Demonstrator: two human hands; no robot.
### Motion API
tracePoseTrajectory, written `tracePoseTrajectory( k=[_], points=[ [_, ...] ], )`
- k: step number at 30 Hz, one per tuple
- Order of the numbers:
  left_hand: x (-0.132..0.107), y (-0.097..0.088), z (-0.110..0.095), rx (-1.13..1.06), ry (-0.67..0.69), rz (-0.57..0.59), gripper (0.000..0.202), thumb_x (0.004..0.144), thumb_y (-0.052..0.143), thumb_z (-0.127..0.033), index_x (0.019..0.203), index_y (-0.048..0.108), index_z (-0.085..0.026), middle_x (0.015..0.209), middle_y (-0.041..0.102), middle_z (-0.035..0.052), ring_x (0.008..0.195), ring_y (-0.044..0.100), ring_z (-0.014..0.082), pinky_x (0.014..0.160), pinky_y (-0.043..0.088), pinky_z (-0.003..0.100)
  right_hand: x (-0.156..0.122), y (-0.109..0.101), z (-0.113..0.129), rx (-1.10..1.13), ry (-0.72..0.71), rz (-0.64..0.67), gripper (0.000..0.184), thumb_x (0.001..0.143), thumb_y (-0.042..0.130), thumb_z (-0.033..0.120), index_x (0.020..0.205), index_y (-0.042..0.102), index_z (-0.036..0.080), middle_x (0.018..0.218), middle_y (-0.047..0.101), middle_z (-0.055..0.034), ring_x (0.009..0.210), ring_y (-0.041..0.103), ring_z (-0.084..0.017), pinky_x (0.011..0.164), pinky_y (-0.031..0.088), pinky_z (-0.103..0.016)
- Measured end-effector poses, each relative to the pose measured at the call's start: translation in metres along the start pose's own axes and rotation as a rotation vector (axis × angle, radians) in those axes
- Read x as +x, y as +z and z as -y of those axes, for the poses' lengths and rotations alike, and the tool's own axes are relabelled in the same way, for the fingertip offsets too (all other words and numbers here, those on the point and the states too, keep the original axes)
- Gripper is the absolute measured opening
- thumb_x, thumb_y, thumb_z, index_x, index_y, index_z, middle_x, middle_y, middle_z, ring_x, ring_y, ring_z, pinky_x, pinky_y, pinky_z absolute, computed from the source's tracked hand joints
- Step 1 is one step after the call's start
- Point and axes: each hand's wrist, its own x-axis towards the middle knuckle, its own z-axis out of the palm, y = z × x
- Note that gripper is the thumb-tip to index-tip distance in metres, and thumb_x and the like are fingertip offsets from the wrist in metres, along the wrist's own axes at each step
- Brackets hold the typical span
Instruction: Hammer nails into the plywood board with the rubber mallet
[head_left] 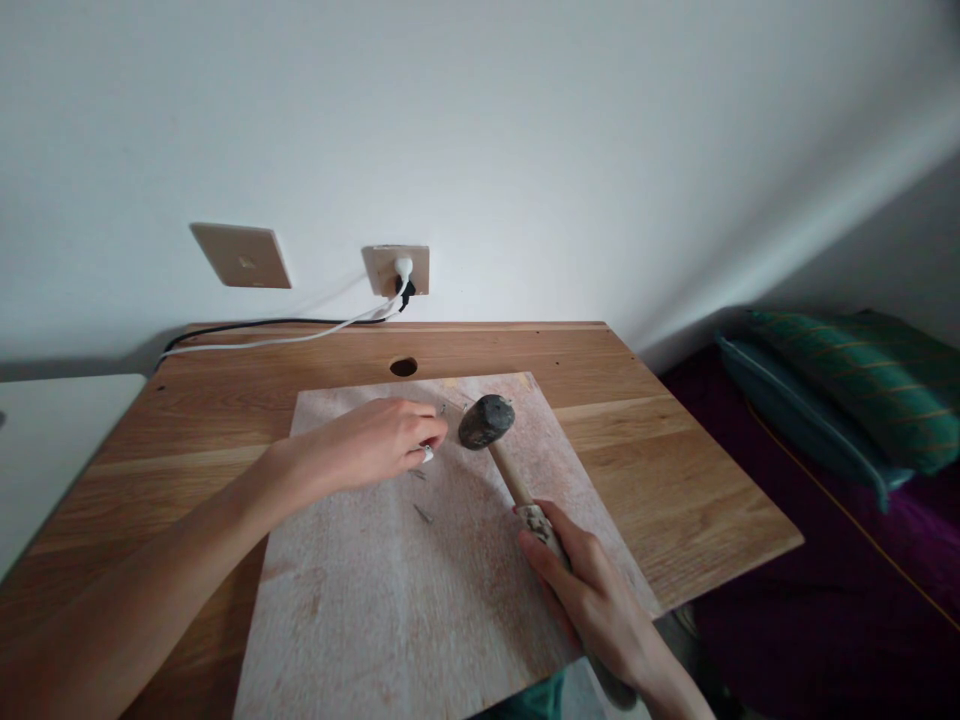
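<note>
My right hand [589, 585] is wrapped round the handle of a mallet [487, 420] with a dark, rounded head and a wooden shaft. The head is over the far half of a pale, worn wooden board [352, 600]. Just left of it, my left hand [394, 437] is over the board with its fingers curled closed. Whatever they hold, if anything, is hidden. A white ring or band shows on one finger. Small loose nails [423, 513] lie on the board near the left hand, and other thin bits of metal are by its fingertips, too small to tell apart.
The board lies on a wooden tabletop [675, 490] with a round cable hole [403, 367]. Behind, cables run along the table's back edge to a wall socket [420, 268]. Cushions [847, 380] rest on a purple cover at right; a white surface [67, 440] stands left.
</note>
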Motion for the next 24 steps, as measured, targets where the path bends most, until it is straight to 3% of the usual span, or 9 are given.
tracePoseTrajectory(
  k=[6,24],
  points=[
    [-0.0010,0.0025,0.0008,0.020,-0.064,0.003,0.011,0.093,0.062,-0.012,0.086,0.062,-0.021,0.076,0.064,0.0007,0.069,0.060,0.0168,0.063,0.034,0.029,0.0004,-0.0004,0.0022,0.020,-0.008,0.022,0.049,0.102,0.048,0.062,0.122,0.068,0.022,0.064,0.061,0.0022,0.060,0.060,-0.019,0.056,0.046,-0.027],
    [0.0022,0.0016,-0.0048,0.126,0.034,-0.029,0.014,0.095,0.060,-0.011,0.084,0.060,-0.019,0.080,0.063,0.0001,0.075,0.062,0.0160,0.067,0.039,0.029,0.0007,-0.0009,0.0044,0.045,0.030,0.048,0.054,0.100,0.049,0.064,0.128,0.066,0.021,0.065,0.061,0.0024,0.058,0.058,-0.018,0.057,0.046,-0.027]
  ],
)
